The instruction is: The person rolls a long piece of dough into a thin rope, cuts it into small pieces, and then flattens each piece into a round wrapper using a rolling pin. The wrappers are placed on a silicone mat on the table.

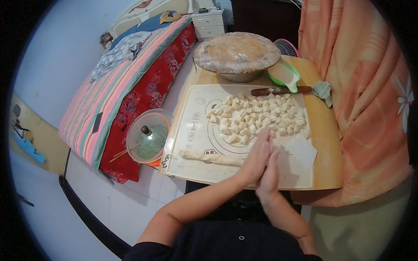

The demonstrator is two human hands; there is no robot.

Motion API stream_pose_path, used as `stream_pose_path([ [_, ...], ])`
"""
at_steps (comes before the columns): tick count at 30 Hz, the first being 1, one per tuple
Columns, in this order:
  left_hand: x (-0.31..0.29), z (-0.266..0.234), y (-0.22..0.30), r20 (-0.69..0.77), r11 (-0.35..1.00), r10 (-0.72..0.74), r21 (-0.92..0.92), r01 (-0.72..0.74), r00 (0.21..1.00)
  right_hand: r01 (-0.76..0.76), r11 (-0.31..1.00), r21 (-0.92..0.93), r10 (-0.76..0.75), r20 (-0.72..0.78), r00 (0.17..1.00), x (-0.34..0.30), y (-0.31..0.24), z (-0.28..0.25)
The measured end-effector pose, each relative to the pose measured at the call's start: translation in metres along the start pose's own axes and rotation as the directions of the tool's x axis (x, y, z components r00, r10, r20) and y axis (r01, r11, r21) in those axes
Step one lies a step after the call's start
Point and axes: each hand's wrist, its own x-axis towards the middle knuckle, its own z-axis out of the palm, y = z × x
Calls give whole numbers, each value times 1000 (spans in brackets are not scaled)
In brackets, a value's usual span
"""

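My left hand (257, 158) and my right hand (271, 174) are pressed palm to palm over the front of a pale dough mat (183, 135). Their fingers are stretched out and point away from me; nothing shows between them, though the palms are hidden. Just beyond the fingertips lies a spread of small cut dough pieces (257, 117). To the left of my hands, a long dough rope (209, 157) runs along the mat's near side, its right end disappearing behind my left hand. A white flat scraper (301, 151) rests to the right of my hands.
Behind the pieces lie a dark rolling pin (270, 91), a green bowl of flour (285, 75), a crumpled cloth (322, 92) and a large pot under a round woven lid (237, 52). Left of the wooden table stands a glass-lidded bowl (150, 139) with chopsticks. An orange curtain (352, 78) borders the right.
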Motion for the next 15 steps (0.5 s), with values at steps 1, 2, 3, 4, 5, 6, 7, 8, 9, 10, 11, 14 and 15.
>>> stream_pose_path([
  [1, 9, -5, 4, -1, 997, -48, -64, 48, 999, -34, 998, 52, 35, -19, 999, -16, 0, 4],
  [2, 9, -3, 7, 16, 1000, -7, 7, 7, 1000, -70, 992, 106, 74, -30, 997, -25, -1, 6],
  [3, 9, -1, 9, 30, 996, 33, 79, -36, 999, -98, 983, 156, 102, -20, 995, -18, -7, 2],
  [4, 9, 0, 11, 44, 986, 74, 150, -80, 996, -183, 951, 250, 208, -79, 975, 0, 1, -17],
  [5, -6, 15, 28, 57, 980, 124, 149, -131, 991, -98, 977, 190, 116, -84, 990, 20, -5, -32],
  [6, -20, 26, 41, 77, 971, 183, 141, -193, 980, 1, 992, 123, 10, -90, 996, 31, -14, -39],
  [7, -35, 31, 31, 146, 932, 279, 198, -304, 949, 21, 989, 149, -8, -81, 997, 33, -14, -40],
  [8, -25, 31, 33, 102, 965, 153, 199, -170, 983, 37, 985, 170, -24, -79, 997, 31, -11, -42],
  [9, -11, 26, 35, 55, 980, 14, 197, -24, 998, 44, 980, 193, -30, -77, 997, 25, -8, -39],
  [10, -1, 19, 23, -34, 980, 32, 196, -25, 999, -53, 982, 181, 64, -54, 996, 9, -4, -28],
  [11, 7, 10, 16, -130, 980, 50, 196, -24, 990, -86, 965, 248, 108, -74, 991, -10, -7, -3],
  [14, 9, 8, 13, -71, 952, 72, 303, -47, 995, -213, 905, 368, 261, -86, 961, -15, -13, -2],
  [15, -5, 24, 4, -1, 913, 122, 391, -112, 993, -112, 927, 358, 148, -74, 986, 3, 1, -35],
])
